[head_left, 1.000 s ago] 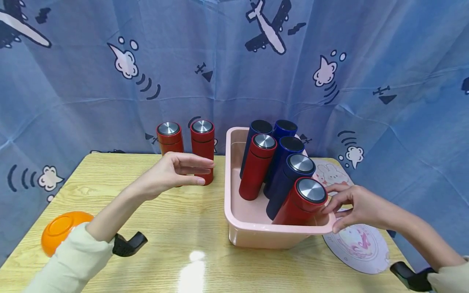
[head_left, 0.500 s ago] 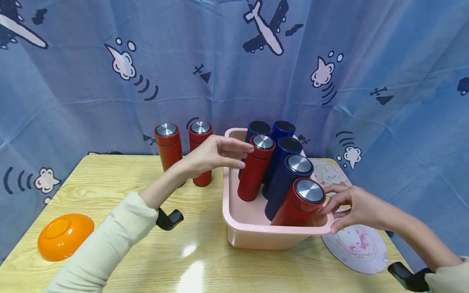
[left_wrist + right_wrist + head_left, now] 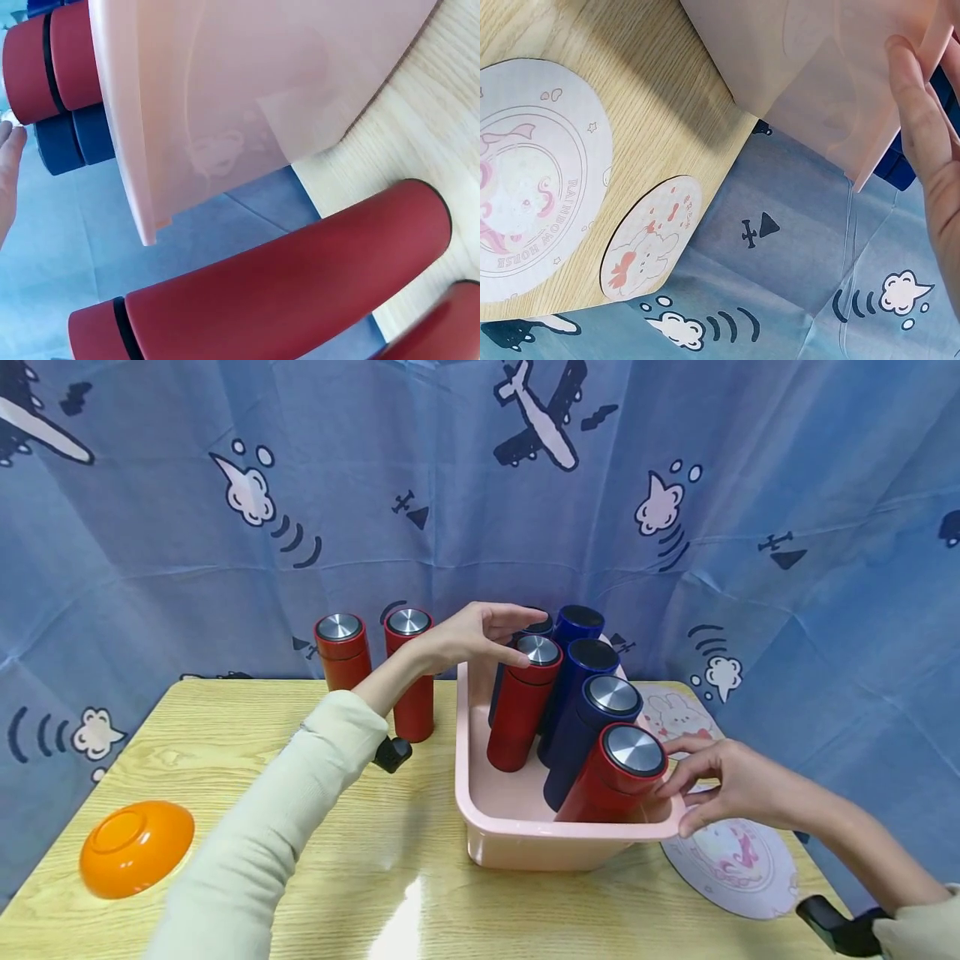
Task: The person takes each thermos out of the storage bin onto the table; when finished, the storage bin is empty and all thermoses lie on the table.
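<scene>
everything is carried by a table [image 3: 322, 902] with a pale yellow wood-grain top, marked near the front by a white patch of glare. at its left, an orange bowl [image 3: 137, 849] has been turned upside down. toward the back, two red bottles are stood upright, just beside each other: the left bottle [image 3: 347, 670], whose foot is barely shown but seems to be set on the tabletop too, and the right bottle [image 3: 414, 710]. right of centre, a pink tub [image 3: 536, 852] is placed. to its right, two flat round mats are laid apart: a larger one [image 3: 738, 868] printed with a pink horse, and behind it a rabbit-printed one [image 3: 672, 717], partly hidden by the tub in the head view.
</scene>
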Demonstrator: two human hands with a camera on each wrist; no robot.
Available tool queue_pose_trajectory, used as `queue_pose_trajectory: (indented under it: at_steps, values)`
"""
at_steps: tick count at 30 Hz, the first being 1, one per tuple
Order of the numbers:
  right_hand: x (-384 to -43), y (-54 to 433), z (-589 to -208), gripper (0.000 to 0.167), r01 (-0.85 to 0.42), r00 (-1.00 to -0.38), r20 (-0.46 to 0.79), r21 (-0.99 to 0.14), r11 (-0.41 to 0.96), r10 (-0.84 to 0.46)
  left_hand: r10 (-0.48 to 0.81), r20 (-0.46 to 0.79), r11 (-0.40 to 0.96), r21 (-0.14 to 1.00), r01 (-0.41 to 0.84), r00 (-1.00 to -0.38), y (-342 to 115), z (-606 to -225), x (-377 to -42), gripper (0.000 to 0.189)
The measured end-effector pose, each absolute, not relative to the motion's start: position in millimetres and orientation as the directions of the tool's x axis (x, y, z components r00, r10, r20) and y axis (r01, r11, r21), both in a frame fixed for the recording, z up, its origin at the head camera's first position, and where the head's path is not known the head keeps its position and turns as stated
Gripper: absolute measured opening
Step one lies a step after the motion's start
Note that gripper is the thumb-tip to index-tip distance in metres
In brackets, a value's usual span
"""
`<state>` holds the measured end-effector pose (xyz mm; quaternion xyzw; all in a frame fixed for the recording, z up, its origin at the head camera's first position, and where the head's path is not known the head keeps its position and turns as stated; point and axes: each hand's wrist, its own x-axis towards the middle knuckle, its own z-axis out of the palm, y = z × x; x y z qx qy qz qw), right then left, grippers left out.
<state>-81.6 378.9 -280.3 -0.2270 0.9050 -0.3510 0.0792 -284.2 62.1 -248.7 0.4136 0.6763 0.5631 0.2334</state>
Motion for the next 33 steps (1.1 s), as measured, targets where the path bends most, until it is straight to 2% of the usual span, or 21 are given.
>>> queue_pose_trajectory:
  at_steps: [10,21,27,33]
  values:
    - [-81,378,-280,0.026,-0.357,-0.882,0.014,-0.673,0.648,-0.471,0.853,0.105,0.05,0.959,0.28,-0.511,64,-256,-290,0.066]
    - [-81,378,-281,0.026,-0.348,-0.885,0.011,-0.679,0.647,-0.465,0.869,0.055,0.174,0.897,0.407,-0.492,67,-254,-289,0.068]
    - [-81,377,-281,0.026,-0.34,-0.889,0.007,-0.68,0.649,-0.458,0.839,0.012,0.253,0.876,0.41,-0.544,69,-260,-284,0.076]
    - [-81,378,-281,0.026,-0.337,-0.889,0.009,-0.688,0.642,-0.457,0.817,-0.008,0.266,0.892,0.365,-0.576,75,-262,-273,0.076]
